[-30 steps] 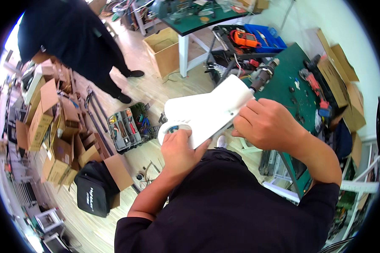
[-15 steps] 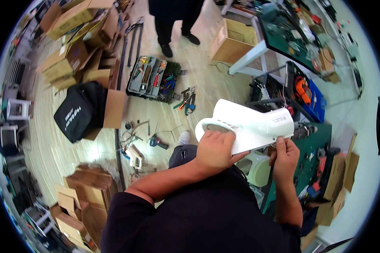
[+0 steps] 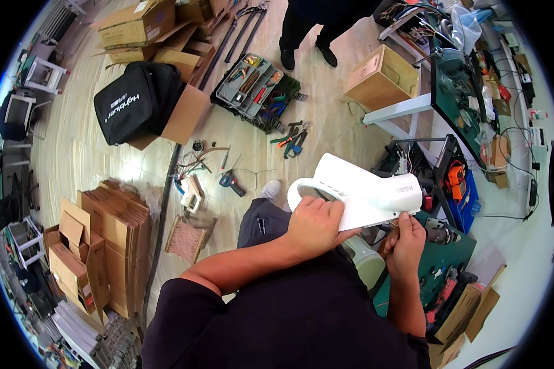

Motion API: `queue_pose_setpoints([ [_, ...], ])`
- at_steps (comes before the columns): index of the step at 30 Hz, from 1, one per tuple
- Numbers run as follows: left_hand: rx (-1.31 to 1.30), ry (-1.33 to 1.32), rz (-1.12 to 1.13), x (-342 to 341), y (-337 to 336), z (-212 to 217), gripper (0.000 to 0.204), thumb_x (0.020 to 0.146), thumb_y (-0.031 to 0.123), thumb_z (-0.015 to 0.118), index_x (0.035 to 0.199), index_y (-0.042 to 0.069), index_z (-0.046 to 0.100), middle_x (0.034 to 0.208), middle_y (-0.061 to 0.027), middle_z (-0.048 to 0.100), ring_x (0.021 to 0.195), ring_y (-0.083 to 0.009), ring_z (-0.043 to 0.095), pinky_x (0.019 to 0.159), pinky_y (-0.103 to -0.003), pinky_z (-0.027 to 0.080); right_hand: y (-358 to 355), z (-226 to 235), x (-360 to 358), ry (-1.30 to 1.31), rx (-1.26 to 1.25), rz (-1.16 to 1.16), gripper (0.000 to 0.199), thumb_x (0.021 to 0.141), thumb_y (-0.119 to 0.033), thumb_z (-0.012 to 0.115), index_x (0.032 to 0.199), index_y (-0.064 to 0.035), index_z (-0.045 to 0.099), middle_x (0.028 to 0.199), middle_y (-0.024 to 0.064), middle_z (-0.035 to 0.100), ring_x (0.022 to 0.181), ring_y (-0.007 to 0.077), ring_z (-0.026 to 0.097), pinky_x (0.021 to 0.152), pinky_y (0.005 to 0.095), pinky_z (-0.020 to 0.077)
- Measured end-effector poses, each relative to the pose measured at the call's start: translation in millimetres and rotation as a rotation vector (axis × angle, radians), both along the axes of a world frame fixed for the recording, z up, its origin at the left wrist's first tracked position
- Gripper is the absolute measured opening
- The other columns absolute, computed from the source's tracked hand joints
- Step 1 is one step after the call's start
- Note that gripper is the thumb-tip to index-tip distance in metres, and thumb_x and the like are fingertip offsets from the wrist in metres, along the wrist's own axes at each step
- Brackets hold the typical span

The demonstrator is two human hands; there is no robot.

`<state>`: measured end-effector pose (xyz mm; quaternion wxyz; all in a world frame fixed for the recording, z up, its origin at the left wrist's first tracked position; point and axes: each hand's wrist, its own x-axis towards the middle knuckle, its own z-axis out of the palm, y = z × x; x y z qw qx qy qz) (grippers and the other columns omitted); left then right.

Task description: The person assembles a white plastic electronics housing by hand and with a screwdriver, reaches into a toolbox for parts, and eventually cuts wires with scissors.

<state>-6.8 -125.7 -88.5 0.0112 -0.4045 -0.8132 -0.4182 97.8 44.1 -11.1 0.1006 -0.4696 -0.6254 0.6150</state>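
A white plastic housing (image 3: 370, 192), with a wide tube-like body and a ring-shaped opening at its left end, is held up in front of me. My left hand (image 3: 316, 225) is closed around its near side by the ring, fingers over the rim. At the right lower corner, beside a small dark hole, my right hand (image 3: 405, 242) is closed in a pinch with its fingertips against the edge. Whatever those fingertips hold, if anything, is too small or hidden to make out.
An open toolbox (image 3: 252, 92), pliers (image 3: 293, 140) and a cordless drill (image 3: 232, 183) lie on the floor ahead. Cardboard boxes (image 3: 114, 246) and a black bag (image 3: 135, 101) stand left. A green-topped bench (image 3: 446, 261) is close right. Another person's legs (image 3: 311, 34) are at the far side.
My view has turned, so the floor items and the other person sit farther right and higher. Both hands keep their places on the housing, with the right hand slightly lower and farther left.
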Motion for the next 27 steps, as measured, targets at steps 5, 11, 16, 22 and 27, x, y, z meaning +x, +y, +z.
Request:
queue_pose_setpoints([
  [5,-0.07,-0.037,0.037,22,3,5,0.049,0.077,0.05,0.072,0.084,0.003,0.059,0.066,-0.0063,0.057,0.062,-0.0229,0.057,0.062,-0.035,0.041,18,-11,19,-0.063,0.21,0.244,0.031,0.102,-0.025,0.049,0.078,-0.0056,0.053,0.053,-0.0012,0.047,0.041,0.0066,0.041,0.039,0.0223,0.0336],
  [11,-0.113,-0.087,0.099,55,12,5,0.048,0.072,0.048,0.077,0.08,0.004,0.059,0.064,-0.0077,0.057,0.06,-0.0248,0.058,0.062,-0.036,0.043,30,-4,36,-0.048,0.101,0.321,0.023,0.099,-0.02,0.055,0.085,-0.0016,0.057,0.058,0.001,0.054,0.049,0.007,0.048,0.048,0.0218,0.0393],
  [16,-0.14,-0.125,0.142,73,22,-1,0.048,0.07,0.046,0.08,0.081,0.004,0.06,0.065,-0.0083,0.059,0.061,-0.0255,0.059,0.063,-0.036,0.044,45,-9,45,-0.044,0.064,0.361,0.018,0.096,-0.016,0.06,0.087,0.0001,0.058,0.06,0.0017,0.056,0.05,0.0068,0.05,0.049,0.0218,0.0417],
  [22,-0.16,-0.154,0.217,77,25,-6,0.047,0.069,0.045,0.081,0.083,0.005,0.061,0.067,-0.009,0.06,0.062,-0.0273,0.06,0.064,-0.038,0.046,58,-12,33,-0.067,0.105,0.389,0.021,0.097,-0.016,0.057,0.081,-0.0038,0.055,0.059,0.0007,0.054,0.048,0.0063,0.048,0.047,0.0209,0.0391],
  [27,-0.149,-0.161,0.375,52,15,-21,0.049,0.072,0.047,0.079,0.083,0.003,0.061,0.067,-0.0128,0.061,0.064,-0.0315,0.061,0.062,-0.042,0.048,73,-8,2,0.078,0.201,0.346,0.022,0.097,-0.016,0.058,0.08,-0.0029,0.053,0.058,0.0007,0.054,0.049,0.0059,0.049,0.047,0.0207,0.0385],
])
